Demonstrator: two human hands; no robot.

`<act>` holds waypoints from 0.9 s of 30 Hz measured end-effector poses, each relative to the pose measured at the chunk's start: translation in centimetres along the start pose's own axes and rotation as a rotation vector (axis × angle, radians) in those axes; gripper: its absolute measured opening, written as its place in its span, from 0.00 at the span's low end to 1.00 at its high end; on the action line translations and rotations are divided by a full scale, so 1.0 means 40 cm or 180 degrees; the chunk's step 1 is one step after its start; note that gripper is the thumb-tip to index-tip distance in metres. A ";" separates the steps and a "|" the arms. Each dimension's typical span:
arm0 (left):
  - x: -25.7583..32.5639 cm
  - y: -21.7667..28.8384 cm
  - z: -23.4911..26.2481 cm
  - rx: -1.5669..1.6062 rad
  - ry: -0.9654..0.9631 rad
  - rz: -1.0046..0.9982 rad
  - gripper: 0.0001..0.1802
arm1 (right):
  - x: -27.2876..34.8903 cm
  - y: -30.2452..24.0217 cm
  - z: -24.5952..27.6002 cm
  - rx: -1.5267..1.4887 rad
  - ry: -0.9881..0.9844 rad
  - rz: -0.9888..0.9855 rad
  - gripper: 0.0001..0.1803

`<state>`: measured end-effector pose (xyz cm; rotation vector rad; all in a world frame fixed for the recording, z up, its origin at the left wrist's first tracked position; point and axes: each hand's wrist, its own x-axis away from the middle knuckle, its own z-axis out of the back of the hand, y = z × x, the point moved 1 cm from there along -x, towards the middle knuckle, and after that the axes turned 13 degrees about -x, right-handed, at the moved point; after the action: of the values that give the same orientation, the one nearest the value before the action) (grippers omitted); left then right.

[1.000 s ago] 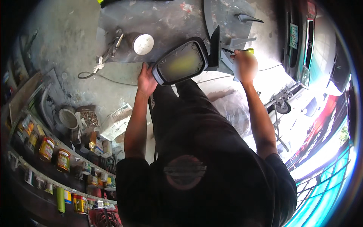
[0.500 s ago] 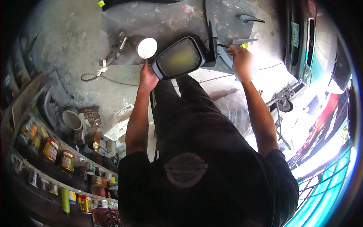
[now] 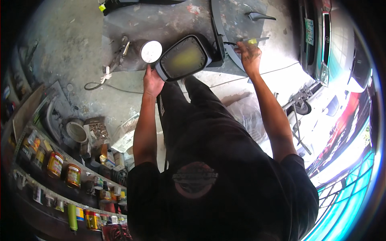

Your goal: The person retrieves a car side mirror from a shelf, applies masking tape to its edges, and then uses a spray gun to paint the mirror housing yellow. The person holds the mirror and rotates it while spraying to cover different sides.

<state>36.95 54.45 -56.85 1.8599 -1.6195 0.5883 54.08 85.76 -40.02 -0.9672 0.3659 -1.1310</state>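
Note:
My left hand (image 3: 152,82) grips the near edge of a car side mirror (image 3: 184,58), a dark housing with a yellowish glass, held out over the concrete floor. My right hand (image 3: 249,56) holds a screwdriver (image 3: 254,40) with a yellow-green handle, its tip at the mirror's black mounting base (image 3: 220,50). A round white lid or can top (image 3: 151,51) lies on the floor just left of the mirror.
A grey sheet (image 3: 169,20) covers the floor ahead, with a car door handle (image 3: 259,16) on it and pliers with a cord (image 3: 116,58) at its left. Shelves of jars and tins (image 3: 60,168) stand at my left. A teal car (image 3: 321,36) is parked at right.
Both hands and the mirror have shifted upward in the picture, farther from my body. The right hand with the screwdriver has stayed at the mirror's base.

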 end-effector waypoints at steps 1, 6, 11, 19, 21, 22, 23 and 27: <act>-0.001 -0.001 0.004 0.0031 -0.0025 0.0009 0.38 | -0.004 0.006 -0.001 0.0000 -0.0019 0.0054 0.13; 0.000 -0.010 0.010 -0.0083 -0.0052 -0.0071 0.38 | -0.012 0.009 -0.003 0.0117 -0.0090 0.0109 0.13; -0.006 -0.013 0.021 -0.0151 -0.0235 -0.0105 0.39 | -0.014 -0.004 -0.009 0.0220 -0.0154 0.0246 0.12; -0.005 -0.006 0.013 -0.0328 -0.0050 -0.0030 0.39 | -0.018 0.004 -0.014 0.0062 -0.0122 0.0226 0.12; 0.006 -0.002 0.010 -0.0378 -0.0046 -0.0016 0.40 | -0.019 0.012 -0.012 0.0063 -0.0159 0.0181 0.13; 0.010 0.001 0.008 -0.0410 -0.0038 0.0006 0.40 | -0.018 0.007 -0.011 0.0097 -0.0199 0.0098 0.15; 0.009 0.000 0.017 -0.0456 -0.0084 0.0014 0.41 | -0.017 0.002 -0.010 0.0131 -0.0239 0.0016 0.17; 0.011 -0.005 0.031 -0.0553 -0.0120 0.0040 0.42 | -0.013 -0.012 -0.015 0.0275 -0.0248 0.0052 0.17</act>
<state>37.14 53.28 -57.48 1.7444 -1.6525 0.4061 53.16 85.89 -40.10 -0.9278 0.2597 -1.0825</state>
